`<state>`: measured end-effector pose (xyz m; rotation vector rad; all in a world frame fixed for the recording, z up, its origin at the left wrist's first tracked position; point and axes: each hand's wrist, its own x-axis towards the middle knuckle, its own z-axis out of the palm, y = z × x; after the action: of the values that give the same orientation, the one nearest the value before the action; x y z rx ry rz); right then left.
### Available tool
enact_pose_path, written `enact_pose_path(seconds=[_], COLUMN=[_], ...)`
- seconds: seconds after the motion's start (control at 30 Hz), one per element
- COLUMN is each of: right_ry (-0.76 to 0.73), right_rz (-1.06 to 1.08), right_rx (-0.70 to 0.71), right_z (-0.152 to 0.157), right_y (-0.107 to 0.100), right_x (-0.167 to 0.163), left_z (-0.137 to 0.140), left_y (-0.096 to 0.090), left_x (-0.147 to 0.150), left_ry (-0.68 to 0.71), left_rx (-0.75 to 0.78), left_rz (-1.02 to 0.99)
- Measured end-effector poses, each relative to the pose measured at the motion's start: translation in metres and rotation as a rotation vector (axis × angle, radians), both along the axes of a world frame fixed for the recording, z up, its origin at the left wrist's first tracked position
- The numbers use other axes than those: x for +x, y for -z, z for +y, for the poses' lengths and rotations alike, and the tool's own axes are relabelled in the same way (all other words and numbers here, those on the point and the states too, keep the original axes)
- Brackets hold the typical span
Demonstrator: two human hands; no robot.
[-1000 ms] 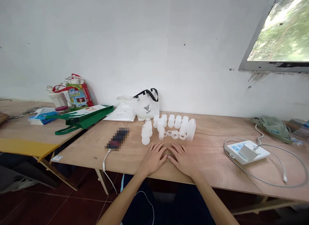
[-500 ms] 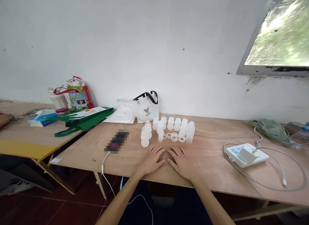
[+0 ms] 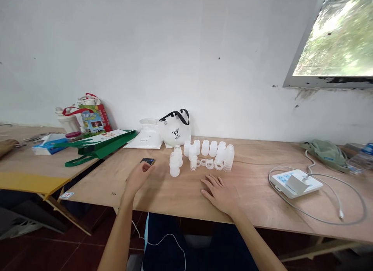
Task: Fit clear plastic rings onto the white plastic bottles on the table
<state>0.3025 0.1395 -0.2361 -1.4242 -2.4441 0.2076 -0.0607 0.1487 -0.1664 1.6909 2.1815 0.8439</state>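
Across the wooden table (image 3: 253,203) before you, translucent white bottles (image 3: 205,148) stand clustered around small plastic rings (image 3: 210,167), with a white tote bag (image 3: 176,135) and white plastic pouch (image 3: 145,139) behind, a green bag (image 3: 100,147) to the left and a white power strip (image 3: 280,179) at right. Left of the bottles lies a phone (image 3: 148,160), partly hidden by your left hand (image 3: 137,178), whose fingers curl over it, their grip unclear. Your right hand (image 3: 220,196) rests palm down on the table, fingers loosely spread, just in front of the rings.
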Motion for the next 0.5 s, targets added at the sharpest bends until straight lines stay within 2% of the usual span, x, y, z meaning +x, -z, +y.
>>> enact_pose_path(seconds=[0.07, 0.13, 0.27, 0.5], right_ry=[0.005, 0.007, 0.003, 0.013], right_rz=[-0.007, -0.014, -0.017, -0.010], right_rx=[-0.004, -0.006, -0.013, -0.029], right_z=[0.000, 0.000, 0.001, -0.002], right_y=[0.000, 0.001, 0.003, -0.005], right_x=[0.000, 0.000, 0.000, -0.002], left_z=[0.008, 0.013, 0.022, 0.043], left_y=[0.015, 0.026, 0.035, 0.028], left_x=[-0.004, -0.004, -0.006, -0.013], left_ry=[-0.219, -0.287, -0.239, -0.247], left_rx=[0.041, 0.003, -0.082, -0.143], left_rz=[0.164, 0.257, 0.309, 0.330])
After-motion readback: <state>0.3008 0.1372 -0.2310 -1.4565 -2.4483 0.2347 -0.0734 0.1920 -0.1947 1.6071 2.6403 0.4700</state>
